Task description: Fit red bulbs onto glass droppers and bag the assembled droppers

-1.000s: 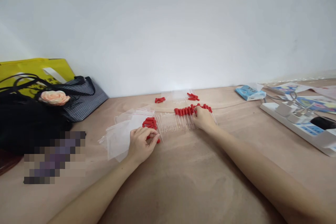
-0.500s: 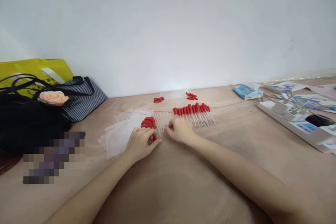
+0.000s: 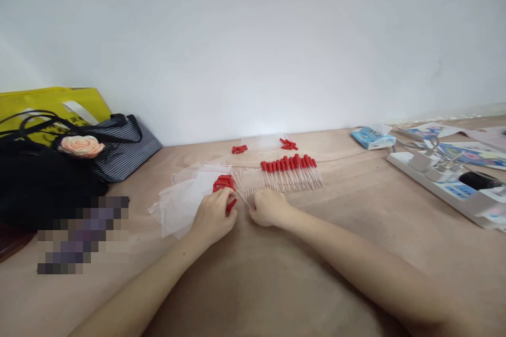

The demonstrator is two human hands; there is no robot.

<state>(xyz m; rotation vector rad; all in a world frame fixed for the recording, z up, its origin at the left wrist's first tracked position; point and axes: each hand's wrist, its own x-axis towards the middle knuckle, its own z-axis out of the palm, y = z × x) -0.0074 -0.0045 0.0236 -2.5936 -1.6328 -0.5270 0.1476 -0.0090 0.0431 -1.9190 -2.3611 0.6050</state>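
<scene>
My left hand (image 3: pixel 215 215) pinches a red rubber dropper bulb (image 3: pixel 232 204) between thumb and fingers. Just right of it, the closed fingers of my right hand (image 3: pixel 271 207) grip the near end of a thin clear dropper tube (image 3: pixel 244 199), which slants up and left toward the bulb. Loose red bulbs (image 3: pixel 223 182) lie in a pile beyond my left fingertips. A row of bare clear tubes (image 3: pixel 251 181) lies just past my right hand. Farther right, several droppers with red bulbs fitted (image 3: pixel 290 164) lie side by side.
Clear zip bags (image 3: pixel 179 202) lie fanned out at left. Two small groups of red bulbs (image 3: pixel 239 149) flank more tubes near the wall. A striped bag (image 3: pixel 120 145) and a yellow bag (image 3: pixel 51 96) stand left. A tissue pack (image 3: pixel 372 138) and a power strip (image 3: pixel 430 179) are at right.
My right hand has drawn back toward me from the bare tubes, bringing one tube with it. The bulb in my left hand has turned and now shows more clearly.
</scene>
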